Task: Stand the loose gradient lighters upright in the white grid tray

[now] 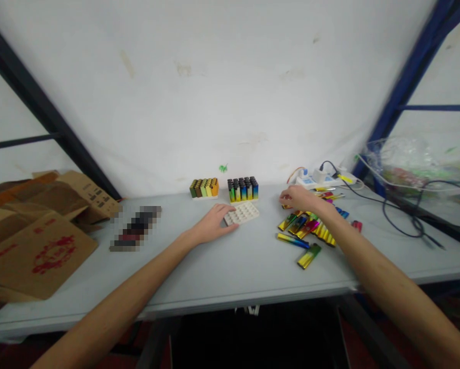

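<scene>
My left hand [214,224] grips the left side of a white tray [242,214] with rows of small holes, thumb along the near edge and fingers on the far edge. The tray lies flat on the table and holds nothing. My right hand [294,197] is at the far left of a loose pile of shiny lighters [306,225], its fingers curled down and closed on a lighter that they mostly hide. Behind the white tray stand two filled blocks: black-topped blue and yellow lighters [243,189], and yellow and green lighters [204,188].
Flattened cardboard boxes [41,246] lie at the left, beside a pixelated dark patch [137,228]. A white power strip [322,178] with plugs sits against the wall. Black cable [410,230] trails on the right near clear plastic bags [406,159]. Blue frame posts [402,87] rise there.
</scene>
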{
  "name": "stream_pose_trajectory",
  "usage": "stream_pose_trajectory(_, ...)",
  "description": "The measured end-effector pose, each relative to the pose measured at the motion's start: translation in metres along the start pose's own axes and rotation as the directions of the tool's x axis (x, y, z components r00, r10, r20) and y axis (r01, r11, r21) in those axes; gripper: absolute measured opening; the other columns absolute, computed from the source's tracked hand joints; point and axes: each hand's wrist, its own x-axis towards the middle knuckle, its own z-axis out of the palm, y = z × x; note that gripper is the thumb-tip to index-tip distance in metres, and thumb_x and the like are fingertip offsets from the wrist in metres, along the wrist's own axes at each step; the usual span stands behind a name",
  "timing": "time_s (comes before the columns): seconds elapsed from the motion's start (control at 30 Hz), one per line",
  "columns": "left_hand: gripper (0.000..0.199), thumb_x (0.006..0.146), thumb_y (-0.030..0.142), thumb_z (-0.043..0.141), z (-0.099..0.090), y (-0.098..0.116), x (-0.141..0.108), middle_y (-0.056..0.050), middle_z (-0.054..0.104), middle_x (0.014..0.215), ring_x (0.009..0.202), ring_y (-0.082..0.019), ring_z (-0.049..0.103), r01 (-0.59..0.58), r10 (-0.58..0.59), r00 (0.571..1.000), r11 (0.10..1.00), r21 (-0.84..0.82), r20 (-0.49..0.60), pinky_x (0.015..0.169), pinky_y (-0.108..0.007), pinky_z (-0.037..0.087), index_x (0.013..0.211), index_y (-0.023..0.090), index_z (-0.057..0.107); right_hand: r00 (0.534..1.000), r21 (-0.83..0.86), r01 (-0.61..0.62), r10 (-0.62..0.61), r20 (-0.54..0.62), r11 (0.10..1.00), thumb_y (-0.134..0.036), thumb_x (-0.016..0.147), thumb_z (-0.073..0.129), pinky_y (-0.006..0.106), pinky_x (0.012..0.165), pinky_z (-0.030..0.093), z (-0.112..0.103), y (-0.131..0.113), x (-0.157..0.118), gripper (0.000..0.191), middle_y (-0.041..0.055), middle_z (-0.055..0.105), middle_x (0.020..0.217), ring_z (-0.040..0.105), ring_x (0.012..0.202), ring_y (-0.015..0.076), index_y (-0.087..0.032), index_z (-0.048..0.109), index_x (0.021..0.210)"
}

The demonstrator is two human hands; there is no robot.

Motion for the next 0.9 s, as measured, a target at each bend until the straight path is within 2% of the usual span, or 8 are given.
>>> stream_pose_trajectory(0.1, 0.049, 0.092, 0.052, 0.062, 0.000, -0.001, 0.000, -0.013, 0.062, 0.131, 0.125, -0.030, 0.054, 0.004, -0.004, 1.000, 1.000, 0.000, 0.007, 0.112, -0.047, 0.043, 0.128, 0.019, 0.058, 0.998, 0.050, 0.066, -0.066, 0.002, 0.997, -0.040, 0.096, 0.059, 0.031, 0.089, 0.050, -0.002, 0.011, -0.004, 0.035, 0.0141, 0.076, 0.112, 0.070, 0.101, 0.0263, -0.016, 0.076, 0.116)
stream_pose_trajectory(0.17, 0.049, 0.092, 0.052, 0.061, 0.000, -0.002, 0.000, -0.013, 0.061, 0.132, 0.126, -0.029, 0.054, 0.000, 0.000, 1.000, 1.000, 0.006, 0.011, 0.112, -0.047, 0.042, 0.129, 0.019, 0.058, 0.992, 0.097, 0.092, -0.100, 0.080, 0.991, -0.044, 0.091, 0.066, 0.031, 0.090, 0.050, -0.005, 0.015, -0.008, 0.041, 0.0113, 0.075, 0.116, 0.070, 0.102, 0.0263, -0.020, 0.073, 0.123)
stream_pose_trajectory(0.27, 0.049, 0.093, 0.052, 0.061, 0.000, -0.003, 0.000, -0.012, 0.061, 0.133, 0.126, -0.029, 0.054, -0.006, 0.006, 1.000, 1.000, 0.009, 0.015, 0.112, -0.047, 0.042, 0.129, 0.020, 0.058, 0.978, 0.101, 0.066, -0.085, 0.192, 0.993, -0.036, 0.086, 0.071, 0.030, 0.083, 0.051, -0.004, 0.013, -0.009, 0.038, 0.0079, 0.076, 0.110, 0.070, 0.095, 0.0245, -0.022, 0.072, 0.121)
stream_pose_trajectory(0.33, 0.051, 0.093, 0.053, 0.060, 0.000, -0.002, 0.001, -0.013, 0.061, 0.133, 0.126, -0.030, 0.054, -0.003, 0.003, 1.000, 1.000, 0.006, 0.018, 0.112, -0.048, 0.042, 0.130, 0.019, 0.058, 0.982, 0.082, 0.042, -0.056, 0.182, 0.996, -0.027, 0.088, 0.067, 0.028, 0.080, 0.051, 0.000, 0.007, -0.007, 0.027, 0.0075, 0.076, 0.104, 0.070, 0.090, 0.0230, -0.020, 0.074, 0.113)
stream_pose_trajectory(0.47, 0.051, 0.092, 0.055, 0.060, 0.000, -0.002, 0.000, -0.013, 0.062, 0.132, 0.126, -0.031, 0.054, 0.002, -0.002, 1.000, 1.000, -0.003, 0.012, 0.112, -0.050, 0.042, 0.130, 0.020, 0.058, 0.995, 0.077, 0.057, -0.063, 0.076, 0.995, -0.018, 0.093, 0.058, 0.027, 0.083, 0.049, 0.007, -0.008, 0.001, 0.020, 0.0094, 0.076, 0.103, 0.069, 0.092, 0.0216, -0.017, 0.074, 0.104)
stream_pose_trajectory(0.57, 0.051, 0.093, 0.055, 0.060, 0.001, -0.003, -0.001, -0.012, 0.061, 0.133, 0.126, -0.030, 0.054, -0.001, 0.001, 1.000, 1.000, -0.010, 0.008, 0.112, -0.049, 0.043, 0.131, 0.021, 0.058, 0.993, 0.065, 0.094, -0.088, -0.084, 0.993, -0.019, 0.100, 0.049, 0.029, 0.090, 0.047, 0.008, -0.016, 0.003, 0.026, 0.0135, 0.073, 0.106, 0.067, 0.098, 0.0228, -0.013, 0.073, 0.107)
stream_pose_trajectory(0.73, 0.051, 0.094, 0.055, 0.058, 0.002, -0.004, -0.001, -0.012, 0.060, 0.134, 0.127, -0.030, 0.053, -0.012, 0.013, 1.000, 1.000, -0.004, 0.013, 0.112, -0.047, 0.042, 0.131, 0.020, 0.057, 0.943, 0.113, 0.118, -0.076, -0.323, 0.987, -0.026, 0.106, 0.041, 0.030, 0.095, 0.046, 0.003, -0.023, 0.003, 0.032, 0.0152, 0.066, 0.113, 0.067, 0.098, 0.0215, -0.013, 0.068, 0.116)
stream_pose_trajectory(0.9, 0.049, 0.094, 0.053, 0.059, 0.001, -0.003, -0.001, -0.013, 0.060, 0.134, 0.127, -0.029, 0.053, -0.015, 0.015, 1.000, 1.000, -0.004, 0.011, 0.112, -0.047, 0.042, 0.130, 0.019, 0.057, 0.913, 0.241, 0.147, -0.037, -0.407, 0.959, -0.028, 0.105, 0.043, 0.029, 0.086, 0.048, 0.000, -0.031, 0.000, 0.028, 0.0111, 0.069, 0.108, 0.068, 0.086, 0.0191, -0.016, 0.062, 0.121)
